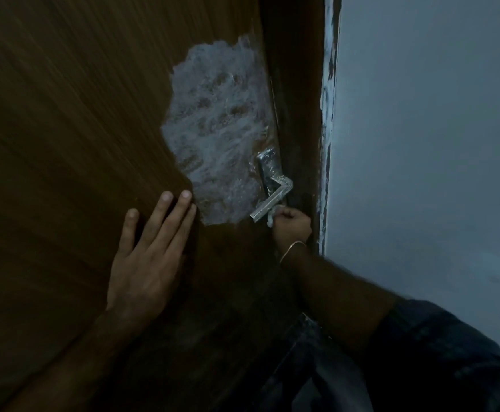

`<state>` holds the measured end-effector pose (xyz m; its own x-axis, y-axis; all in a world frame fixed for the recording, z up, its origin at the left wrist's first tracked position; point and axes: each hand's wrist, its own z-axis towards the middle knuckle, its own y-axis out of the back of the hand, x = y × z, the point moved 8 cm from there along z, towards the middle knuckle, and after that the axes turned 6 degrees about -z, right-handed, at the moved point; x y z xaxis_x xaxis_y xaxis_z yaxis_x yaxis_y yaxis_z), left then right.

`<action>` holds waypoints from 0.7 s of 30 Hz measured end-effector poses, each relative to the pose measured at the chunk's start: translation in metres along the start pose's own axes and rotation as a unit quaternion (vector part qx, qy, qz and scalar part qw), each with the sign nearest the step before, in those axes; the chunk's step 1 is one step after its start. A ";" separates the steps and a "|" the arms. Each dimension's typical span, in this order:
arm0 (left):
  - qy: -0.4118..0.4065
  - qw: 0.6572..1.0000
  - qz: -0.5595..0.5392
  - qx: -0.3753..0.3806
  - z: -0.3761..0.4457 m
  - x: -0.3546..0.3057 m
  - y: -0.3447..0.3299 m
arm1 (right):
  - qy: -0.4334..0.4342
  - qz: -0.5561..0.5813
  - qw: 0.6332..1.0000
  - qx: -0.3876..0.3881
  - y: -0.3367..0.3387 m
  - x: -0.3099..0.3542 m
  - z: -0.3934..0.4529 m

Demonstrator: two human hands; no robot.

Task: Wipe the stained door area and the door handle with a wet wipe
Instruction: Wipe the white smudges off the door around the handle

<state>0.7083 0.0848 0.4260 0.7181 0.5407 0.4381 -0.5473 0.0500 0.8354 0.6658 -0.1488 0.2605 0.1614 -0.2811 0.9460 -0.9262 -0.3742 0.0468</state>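
While the left hand (144, 257) lies flat on the door (64, 129), fingers straight, the right hand (291, 226) grips one wipe (271, 217) under the single handle (272, 200), at four o'clock from one white stain (216, 138).

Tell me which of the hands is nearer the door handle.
Right. The right hand grips a wipe right under the handle; the left hand lies flat on the door, off to the handle's left.

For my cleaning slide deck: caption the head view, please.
Left hand flat on the wooden door while the right hand rubs a wet wipe against the handle, below the whitish smear.
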 end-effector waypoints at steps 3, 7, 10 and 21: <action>0.003 1.000 0.000 0.007 0.001 -0.001 -0.001 | 0.034 0.021 0.999 0.014 -0.001 0.011 -0.008; 0.001 1.000 0.003 -0.001 0.002 -0.002 0.000 | 0.024 -0.010 0.999 0.026 -0.001 0.006 -0.014; 0.000 1.000 0.008 0.009 0.002 -0.002 -0.003 | 0.039 0.022 0.999 0.021 -0.005 0.014 -0.025; 0.016 0.998 0.051 0.024 -0.001 -0.001 0.001 | 0.010 0.050 0.995 0.084 -0.036 -0.002 -0.075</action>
<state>0.7068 0.0850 0.4267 0.6453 0.5681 0.5107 -0.5948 -0.0459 0.8026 0.6738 -0.0684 0.2813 0.0627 -0.3083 0.9492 -0.8672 -0.4877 -0.1011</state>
